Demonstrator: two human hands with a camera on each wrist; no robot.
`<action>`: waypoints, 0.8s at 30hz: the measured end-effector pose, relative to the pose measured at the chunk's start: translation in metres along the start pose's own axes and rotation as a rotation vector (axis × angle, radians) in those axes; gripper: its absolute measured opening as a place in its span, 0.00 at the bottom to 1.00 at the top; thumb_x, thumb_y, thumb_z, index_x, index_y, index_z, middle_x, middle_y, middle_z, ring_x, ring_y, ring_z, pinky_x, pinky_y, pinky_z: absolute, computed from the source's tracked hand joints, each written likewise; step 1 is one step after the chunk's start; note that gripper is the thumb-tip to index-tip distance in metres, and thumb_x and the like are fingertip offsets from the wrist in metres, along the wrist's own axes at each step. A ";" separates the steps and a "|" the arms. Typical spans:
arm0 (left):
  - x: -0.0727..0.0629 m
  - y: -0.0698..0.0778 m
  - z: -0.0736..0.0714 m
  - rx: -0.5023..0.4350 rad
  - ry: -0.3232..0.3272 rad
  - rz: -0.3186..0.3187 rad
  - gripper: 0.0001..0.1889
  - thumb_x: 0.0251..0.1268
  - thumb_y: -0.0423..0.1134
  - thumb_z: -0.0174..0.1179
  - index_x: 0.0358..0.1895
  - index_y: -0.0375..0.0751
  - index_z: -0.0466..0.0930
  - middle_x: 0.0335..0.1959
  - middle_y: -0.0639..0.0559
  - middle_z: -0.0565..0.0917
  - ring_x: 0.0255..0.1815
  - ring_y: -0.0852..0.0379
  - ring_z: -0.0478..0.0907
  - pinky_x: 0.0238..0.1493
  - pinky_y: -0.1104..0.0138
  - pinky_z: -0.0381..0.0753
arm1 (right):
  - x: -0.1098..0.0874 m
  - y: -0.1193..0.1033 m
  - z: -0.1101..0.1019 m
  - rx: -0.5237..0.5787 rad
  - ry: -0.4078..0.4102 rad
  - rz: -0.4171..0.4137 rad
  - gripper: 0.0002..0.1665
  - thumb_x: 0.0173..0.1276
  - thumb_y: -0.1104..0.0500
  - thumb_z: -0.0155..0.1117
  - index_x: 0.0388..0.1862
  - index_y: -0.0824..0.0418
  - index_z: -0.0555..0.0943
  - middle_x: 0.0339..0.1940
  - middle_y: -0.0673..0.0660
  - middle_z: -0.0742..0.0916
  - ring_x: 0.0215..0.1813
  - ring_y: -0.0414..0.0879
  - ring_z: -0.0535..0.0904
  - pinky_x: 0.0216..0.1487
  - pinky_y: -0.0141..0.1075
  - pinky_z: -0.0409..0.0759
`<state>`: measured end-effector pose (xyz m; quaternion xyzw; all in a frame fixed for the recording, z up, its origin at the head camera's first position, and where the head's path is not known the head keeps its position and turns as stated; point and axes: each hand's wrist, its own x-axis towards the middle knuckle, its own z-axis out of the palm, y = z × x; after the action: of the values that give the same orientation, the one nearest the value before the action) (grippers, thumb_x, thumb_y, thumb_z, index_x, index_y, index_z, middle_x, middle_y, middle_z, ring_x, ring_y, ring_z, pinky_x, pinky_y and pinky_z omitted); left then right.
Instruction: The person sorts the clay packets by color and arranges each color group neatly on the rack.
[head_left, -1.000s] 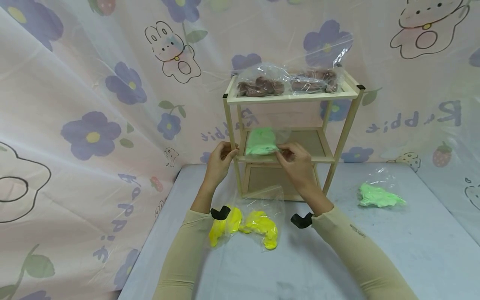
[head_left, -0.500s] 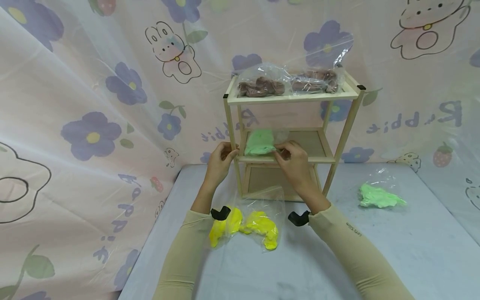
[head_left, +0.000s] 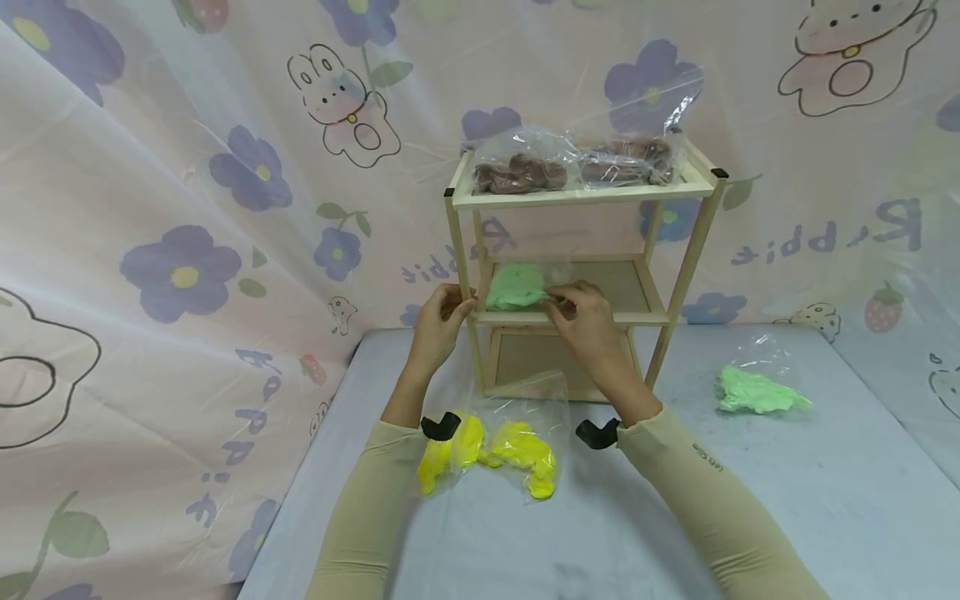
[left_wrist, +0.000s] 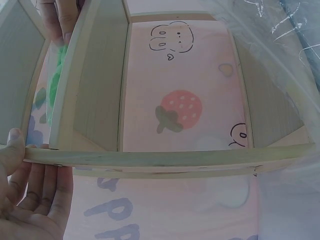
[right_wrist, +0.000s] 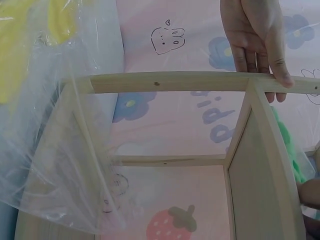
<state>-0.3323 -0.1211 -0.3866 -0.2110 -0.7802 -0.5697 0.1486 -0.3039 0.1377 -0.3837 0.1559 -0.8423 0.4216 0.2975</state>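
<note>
A small wooden shelf rack (head_left: 693, 250) stands on the table. My left hand (head_left: 437, 329) grips its left front post, thumb on one side and fingers on the other, as the left wrist view shows with the post (left_wrist: 150, 158) running across. On the middle shelf's left part lies a clear bag of light green clay-like stuff (head_left: 516, 286). The fingers of my right hand (head_left: 590, 325) pinch that bag at its near right corner. In the right wrist view only the fingertips (right_wrist: 311, 200) show beside the green stuff, partly hidden by the shelf.
Two clear bags of brown lumps (head_left: 522, 173) lie on the top shelf. In front of the rack is a clear bag with yellow lumps (head_left: 525, 450). Another bag of green stuff (head_left: 761, 392) lies to the right on the white-covered table (head_left: 600, 533). Patterned cloth hangs behind.
The green bag has come down flatter onto the middle shelf and slid slightly left. My right hand has moved a little left with it. My left hand has stayed on the post.
</note>
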 end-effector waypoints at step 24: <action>0.000 -0.001 0.001 -0.024 0.008 -0.012 0.16 0.79 0.42 0.65 0.61 0.38 0.81 0.54 0.42 0.87 0.59 0.45 0.84 0.68 0.52 0.81 | -0.034 0.018 -0.018 0.133 0.181 -0.189 0.16 0.71 0.71 0.73 0.57 0.67 0.87 0.50 0.64 0.86 0.49 0.57 0.83 0.56 0.38 0.82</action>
<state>-0.3325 -0.1204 -0.3878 -0.2061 -0.7740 -0.5807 0.1457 -0.2803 0.1631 -0.4074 0.2152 -0.7639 0.4588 0.3995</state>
